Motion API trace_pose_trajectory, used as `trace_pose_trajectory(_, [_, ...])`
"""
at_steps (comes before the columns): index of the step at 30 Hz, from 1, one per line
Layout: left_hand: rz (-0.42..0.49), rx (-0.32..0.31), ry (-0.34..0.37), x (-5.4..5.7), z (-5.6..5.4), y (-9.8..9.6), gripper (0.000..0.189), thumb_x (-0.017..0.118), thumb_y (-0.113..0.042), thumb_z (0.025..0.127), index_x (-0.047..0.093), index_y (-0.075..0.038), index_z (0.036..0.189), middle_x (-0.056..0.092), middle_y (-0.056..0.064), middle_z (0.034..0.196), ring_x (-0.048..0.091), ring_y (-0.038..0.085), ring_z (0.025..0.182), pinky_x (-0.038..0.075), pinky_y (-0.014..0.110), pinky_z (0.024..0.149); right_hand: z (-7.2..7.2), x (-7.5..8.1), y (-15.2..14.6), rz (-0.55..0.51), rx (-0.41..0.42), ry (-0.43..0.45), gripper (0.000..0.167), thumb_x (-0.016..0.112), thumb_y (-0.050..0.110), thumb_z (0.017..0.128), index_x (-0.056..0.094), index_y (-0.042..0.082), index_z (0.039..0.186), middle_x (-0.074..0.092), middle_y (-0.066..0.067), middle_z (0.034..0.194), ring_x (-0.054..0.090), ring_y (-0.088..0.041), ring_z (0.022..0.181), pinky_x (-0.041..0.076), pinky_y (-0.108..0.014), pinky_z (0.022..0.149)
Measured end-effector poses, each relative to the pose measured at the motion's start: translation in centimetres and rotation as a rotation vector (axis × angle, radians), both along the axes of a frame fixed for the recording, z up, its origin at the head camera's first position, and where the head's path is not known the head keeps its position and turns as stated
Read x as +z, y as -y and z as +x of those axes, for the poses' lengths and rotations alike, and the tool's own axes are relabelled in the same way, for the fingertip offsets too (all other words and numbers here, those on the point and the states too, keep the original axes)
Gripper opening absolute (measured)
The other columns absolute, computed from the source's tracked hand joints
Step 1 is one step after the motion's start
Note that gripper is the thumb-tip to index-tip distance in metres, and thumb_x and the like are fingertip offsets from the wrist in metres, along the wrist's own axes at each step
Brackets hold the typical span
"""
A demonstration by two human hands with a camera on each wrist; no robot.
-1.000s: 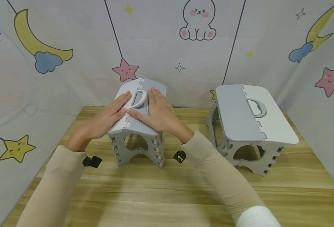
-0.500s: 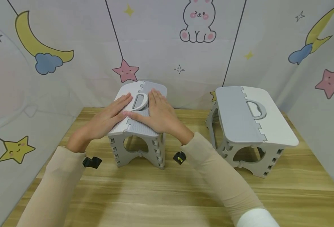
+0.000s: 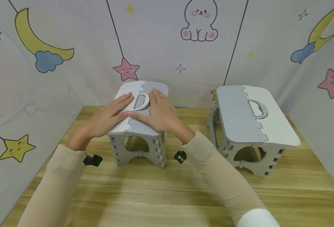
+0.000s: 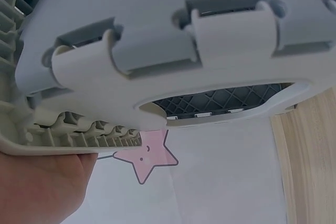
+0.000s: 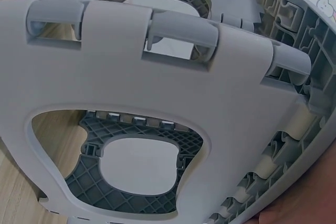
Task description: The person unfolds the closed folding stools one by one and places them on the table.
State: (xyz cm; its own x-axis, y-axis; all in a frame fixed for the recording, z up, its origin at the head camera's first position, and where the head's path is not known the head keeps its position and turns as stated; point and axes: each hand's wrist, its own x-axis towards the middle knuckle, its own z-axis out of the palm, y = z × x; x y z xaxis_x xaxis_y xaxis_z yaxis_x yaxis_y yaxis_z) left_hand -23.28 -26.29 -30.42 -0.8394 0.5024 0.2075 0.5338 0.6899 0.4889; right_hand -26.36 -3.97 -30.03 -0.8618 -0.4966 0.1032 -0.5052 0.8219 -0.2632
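Note:
A folding step stool (image 3: 130, 88) stands unfolded on the left, its top half white and half light grey. On the white half rests my left hand (image 3: 106, 119), palm down with fingers straight. My right hand (image 3: 162, 115) lies flat on the grey half, and the two thumbs meet near the centre seam. The stool's carry handle (image 3: 147, 102) shows between the hands. In the left wrist view, part of my left hand (image 4: 47, 187) shows at the top's edge. The right wrist view shows the stool's side panel (image 5: 231, 98) with its hinges and oval opening.
A second folding stool (image 3: 240, 116) stands unfolded to the right, its top flat. Both stools are on a wood-grain table (image 3: 144, 195). A white cloth (image 3: 167, 47) with printed stars and a bunny hangs behind and at the sides.
The left stool's top has gone from slightly peaked along its seam to nearly flat under my hands. Both hands have kept their places on it. The head view has shifted slightly.

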Motion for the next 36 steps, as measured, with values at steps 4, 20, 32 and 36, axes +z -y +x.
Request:
trace_pose_trajectory(4, [-0.022,0.008,-0.008,0.14,-0.11,-0.02,0.058,0.039,-0.033,0.105,0.023,-0.013,0.156,0.014,0.003,0.162,0.007,0.026,0.148,0.01,0.058,0.115,-0.08,0.13,0.02,0.015,0.002,-0.003,0.113,0.029,0.084,0.084,0.009,-0.002,0.155,0.006,-0.015,0.162,0.001,-0.022,0.148,0.0,-0.031,0.118])
trace_pose_trajectory(20, [-0.042,0.02,0.006,0.2,-0.11,0.02,0.058,0.04,-0.033,0.104,0.024,-0.013,0.156,0.015,0.002,0.162,0.007,0.025,0.148,0.01,0.058,0.115,-0.02,0.36,0.14,0.05,0.002,-0.012,0.113,0.03,0.084,0.084,0.011,-0.002,0.155,0.008,-0.016,0.161,0.003,-0.022,0.148,0.003,-0.032,0.118])
trace_pose_trajectory(32, [-0.079,0.039,0.026,0.75,-0.14,-0.38,0.058,0.041,-0.038,0.104,0.025,-0.016,0.156,0.015,0.0,0.162,0.009,0.023,0.148,0.014,0.059,0.114,-0.16,0.43,-0.01,0.063,-0.014,-0.011,0.115,0.029,0.086,0.083,0.011,-0.002,0.155,0.009,-0.015,0.161,0.005,-0.022,0.148,0.003,-0.031,0.118])
trace_pose_trajectory(36, [-0.079,0.04,0.029,0.75,-0.03,-0.37,0.059,0.04,-0.038,0.104,0.024,-0.016,0.156,0.015,0.0,0.162,0.009,0.023,0.148,0.013,0.058,0.114,-0.21,0.27,0.04,0.05,-0.008,-0.016,0.114,0.029,0.085,0.083,0.012,-0.002,0.155,0.01,-0.015,0.161,0.005,-0.022,0.148,0.004,-0.031,0.118])
